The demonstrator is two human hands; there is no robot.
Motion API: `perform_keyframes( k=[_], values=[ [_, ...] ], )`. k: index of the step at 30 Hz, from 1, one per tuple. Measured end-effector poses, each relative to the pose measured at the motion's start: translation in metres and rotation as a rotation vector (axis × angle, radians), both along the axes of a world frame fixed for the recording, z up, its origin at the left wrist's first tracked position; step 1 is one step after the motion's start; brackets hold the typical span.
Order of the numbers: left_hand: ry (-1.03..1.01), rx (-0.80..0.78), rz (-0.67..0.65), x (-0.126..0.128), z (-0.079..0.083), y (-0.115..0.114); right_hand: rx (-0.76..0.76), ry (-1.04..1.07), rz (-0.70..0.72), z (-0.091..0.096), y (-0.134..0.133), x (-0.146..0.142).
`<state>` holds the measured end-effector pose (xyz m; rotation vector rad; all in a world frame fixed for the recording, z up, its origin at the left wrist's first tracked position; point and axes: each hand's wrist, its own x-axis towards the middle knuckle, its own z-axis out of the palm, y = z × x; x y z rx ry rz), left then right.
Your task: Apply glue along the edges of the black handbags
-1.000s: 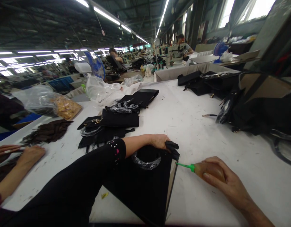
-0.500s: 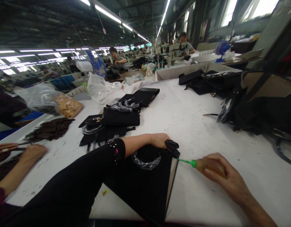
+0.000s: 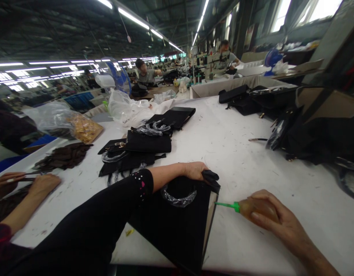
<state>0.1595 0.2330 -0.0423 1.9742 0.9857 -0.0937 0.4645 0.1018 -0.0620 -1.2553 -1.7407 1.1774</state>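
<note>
A black handbag [image 3: 177, 226] lies on the white table before me, its ring-shaped handle [image 3: 179, 200] wrapped in clear plastic. My left hand [image 3: 196, 171] is closed on a folded black flap at the bag's far right corner, its fingers partly hidden. Along the right side a strip of beige lining [image 3: 209, 216] shows at the edge. My right hand [image 3: 276, 216] is wrapped around an amber squeeze bottle [image 3: 256, 211] with a thin green nozzle [image 3: 226, 205]. The nozzle points left, its tip at the beige edge; whether it touches I cannot tell.
Black bags [image 3: 148, 140] with plastic-wrapped handles are piled beyond my left arm. More black bags [image 3: 317, 126] stand at the right. A co-worker's hands [image 3: 44, 186] handle dark strips at the left, near a brown cloth heap [image 3: 66, 155] and a plastic bag of tan pieces [image 3: 86, 128].
The bottle's nozzle tip has moved down the bag's right edge, away from the corner, with my right hand lower. My left hand keeps its hold on the flap.
</note>
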Motion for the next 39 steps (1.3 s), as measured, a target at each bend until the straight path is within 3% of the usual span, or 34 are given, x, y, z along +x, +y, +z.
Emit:
perform_keyframes(
  k=[6,10,14,19,35,39],
  values=[
    [-0.013,0.005,0.011,0.0003,0.0007,-0.0011,0.054,-0.016,-0.036,0.0048,-0.0014,-0.0026],
    [-0.018,-0.001,0.013,-0.0003,-0.0006,-0.0009,0.019,-0.018,0.049,0.0072,-0.0012,-0.0033],
    [-0.021,0.003,0.019,-0.0004,-0.0013,-0.0007,0.122,-0.040,-0.043,0.0056,0.0017,-0.0033],
    [-0.033,0.011,0.009,0.0003,-0.0012,-0.0009,0.093,-0.052,-0.018,0.0047,0.0029,-0.0041],
    [-0.042,-0.040,0.056,-0.0020,-0.0041,-0.0001,0.197,-0.083,-0.091,0.0045,0.0009,-0.0057],
    [-0.046,-0.038,0.063,-0.0016,-0.0039,-0.0002,0.154,-0.074,-0.018,0.0059,-0.0044,-0.0027]
  ],
)
